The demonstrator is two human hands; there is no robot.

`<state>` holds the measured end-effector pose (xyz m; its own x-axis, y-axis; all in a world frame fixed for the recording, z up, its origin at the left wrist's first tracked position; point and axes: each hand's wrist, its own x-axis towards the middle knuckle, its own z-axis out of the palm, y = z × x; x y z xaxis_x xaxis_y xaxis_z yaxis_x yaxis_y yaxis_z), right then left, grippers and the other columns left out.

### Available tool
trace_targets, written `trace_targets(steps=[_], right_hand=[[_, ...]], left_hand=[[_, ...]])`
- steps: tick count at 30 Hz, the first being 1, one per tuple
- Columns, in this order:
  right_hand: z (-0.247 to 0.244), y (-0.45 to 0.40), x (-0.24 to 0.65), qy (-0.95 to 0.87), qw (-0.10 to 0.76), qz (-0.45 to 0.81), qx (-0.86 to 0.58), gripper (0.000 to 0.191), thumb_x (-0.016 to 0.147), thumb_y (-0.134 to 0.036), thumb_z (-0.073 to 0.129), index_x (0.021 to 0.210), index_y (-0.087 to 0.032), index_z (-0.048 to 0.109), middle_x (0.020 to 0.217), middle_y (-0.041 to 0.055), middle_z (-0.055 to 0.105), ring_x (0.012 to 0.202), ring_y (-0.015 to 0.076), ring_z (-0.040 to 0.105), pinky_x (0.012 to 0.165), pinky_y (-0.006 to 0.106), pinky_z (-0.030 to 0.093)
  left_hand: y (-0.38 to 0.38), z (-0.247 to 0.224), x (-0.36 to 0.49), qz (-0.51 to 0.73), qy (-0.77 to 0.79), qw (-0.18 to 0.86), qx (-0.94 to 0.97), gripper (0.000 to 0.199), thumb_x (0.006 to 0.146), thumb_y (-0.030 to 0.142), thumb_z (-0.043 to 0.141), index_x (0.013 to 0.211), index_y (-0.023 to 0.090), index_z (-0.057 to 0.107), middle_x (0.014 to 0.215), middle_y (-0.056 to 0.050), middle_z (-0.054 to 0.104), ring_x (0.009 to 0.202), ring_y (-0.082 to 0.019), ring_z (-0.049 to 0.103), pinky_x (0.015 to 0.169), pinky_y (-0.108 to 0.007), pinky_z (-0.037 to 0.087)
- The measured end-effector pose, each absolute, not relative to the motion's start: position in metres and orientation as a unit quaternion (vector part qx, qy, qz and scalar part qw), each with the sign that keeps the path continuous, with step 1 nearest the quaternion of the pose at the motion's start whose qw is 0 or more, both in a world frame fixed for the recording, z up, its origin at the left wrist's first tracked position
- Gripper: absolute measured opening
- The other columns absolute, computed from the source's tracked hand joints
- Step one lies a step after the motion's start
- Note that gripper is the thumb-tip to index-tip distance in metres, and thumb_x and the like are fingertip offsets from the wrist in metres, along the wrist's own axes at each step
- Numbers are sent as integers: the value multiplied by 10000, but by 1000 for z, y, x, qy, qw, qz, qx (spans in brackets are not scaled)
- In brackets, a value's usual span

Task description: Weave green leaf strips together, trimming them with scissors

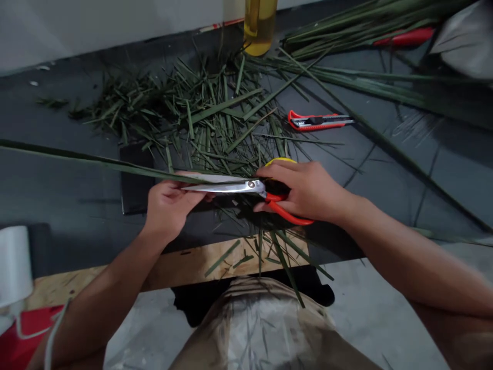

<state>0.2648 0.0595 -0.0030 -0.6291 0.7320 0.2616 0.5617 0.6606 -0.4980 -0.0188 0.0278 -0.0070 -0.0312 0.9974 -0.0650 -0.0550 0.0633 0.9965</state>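
The left hand [167, 208] has its fingers closed on a long green leaf [88, 162], pinching it near the scissor blades; the exact contact of the fingertips is partly hidden. The leaf extends from there to the left edge of the view. The right hand [308, 190] grips the scissors [242, 186], fingers wrapped about the red and yellow handles. The blades point left, stand slightly apart and reach the left hand, with the leaf lying along them.

Directly beyond the hands, a loose heap of cut leaf pieces [215, 108] covers the middle of the dark surface [77, 198]. A black flat object [134, 180] lies just beside the left hand, partly under the leaf. To the right of the heap lies a red utility knife [319, 122]. A bottle of yellow liquid [260, 31] stands at the far side of the heap, with a bundle of long leaves [358, 28] to its right. Further leaf scraps [222, 258] rest on the wooden edge [173, 271] nearest the person.
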Motion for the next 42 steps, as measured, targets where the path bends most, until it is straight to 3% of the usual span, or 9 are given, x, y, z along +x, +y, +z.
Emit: trace_targets(steps=[5, 12, 24, 31, 38, 42], right_hand=[[6, 62, 269, -888, 169, 186, -385, 572, 942, -701, 628, 1260, -230, 689, 1113, 93, 782, 934, 233, 744, 671, 299, 468], [6, 60, 266, -893, 180, 173, -376, 563, 964, -687, 609, 1268, -220, 683, 1115, 94, 784, 953, 230, 748, 661, 303, 475], [3, 58, 266, -897, 200, 144, -366, 572, 979, -706, 572, 1254, -223, 708, 1039, 78, 798, 880, 204, 755, 620, 294, 448], [5, 58, 267, -895, 185, 137, -382, 531, 978, -703, 574, 1223, -258, 730, 1001, 59, 803, 840, 196, 742, 596, 298, 416], [7, 58, 266, -897, 174, 124, -387, 481, 992, -659, 578, 1199, -252, 730, 963, 42, 793, 798, 180, 721, 557, 298, 336], [9, 57, 266, -898, 164, 109, -393, 473, 991, -655, 581, 1190, -254, 732, 926, 42, 787, 762, 181, 698, 561, 303, 311]], left_hand=[[35, -13, -20, 570, 482, 509, 429, 175, 649, 202, 963, 741, 217, 815, 680, 9, 763, 562, -145, 717, 567, -249, 634], [33, -3, -12, 573, 454, 531, 428, 174, 657, 321, 993, 713, 282, 833, 658, 24, 774, 566, -152, 745, 483, -199, 604], [33, -4, -12, 584, 434, 541, 421, 180, 698, 262, 975, 712, 203, 805, 658, 2, 782, 585, -167, 772, 475, -177, 607], [32, -4, -14, 572, 449, 541, 423, 181, 668, 268, 983, 719, 217, 817, 633, 13, 762, 546, -164, 747, 479, -213, 612], [33, -7, -18, 553, 456, 522, 462, 119, 728, 205, 922, 731, 277, 828, 681, 30, 775, 559, -144, 731, 516, -223, 622], [34, -8, -17, 561, 446, 509, 477, 98, 743, 226, 922, 749, 253, 829, 687, 15, 771, 542, -133, 713, 519, -222, 615]])
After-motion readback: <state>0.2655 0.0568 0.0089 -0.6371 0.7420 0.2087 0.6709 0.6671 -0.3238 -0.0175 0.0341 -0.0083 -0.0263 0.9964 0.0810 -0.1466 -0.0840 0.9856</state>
